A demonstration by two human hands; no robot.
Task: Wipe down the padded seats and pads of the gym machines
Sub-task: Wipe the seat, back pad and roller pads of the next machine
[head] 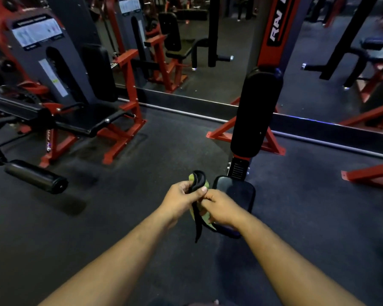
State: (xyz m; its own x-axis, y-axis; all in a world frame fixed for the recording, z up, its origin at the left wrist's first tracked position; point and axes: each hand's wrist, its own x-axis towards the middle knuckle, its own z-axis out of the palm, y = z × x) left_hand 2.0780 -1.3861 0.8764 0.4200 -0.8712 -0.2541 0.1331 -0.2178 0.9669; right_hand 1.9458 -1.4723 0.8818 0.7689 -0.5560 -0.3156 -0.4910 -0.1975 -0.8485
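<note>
Head view, looking forward and down. Both bare forearms extended into frame from the bottom edge, hands meeting at centre over dark rubber floor.

Left hand: fingers curled closed around a green-and-black cloth, thumb pressed on top. Right hand: also closed on the same cloth, gripping just below the left, knuckles up. Hands touching or nearly touching at the thumbs. Cloth bunched between them, one looped end standing above the left hand, a dark strip hanging down below both hands. Cloth held in the air, not in contact with any pad.

Black padded seat directly beyond the right hand, partly hidden by it. Upright black back pad rising above the seat, mounted on a red-and-grey column with white lettering, only partly legible. Red base struts at floor level behind the pad.

At left: a second machine, red frame, with flat black seat, upright back pad, and black roller pad projecting low at lower left. Placard on its grey tower, text blurred.

Mirror wall behind, reflecting machines. Lighting dim.
</note>
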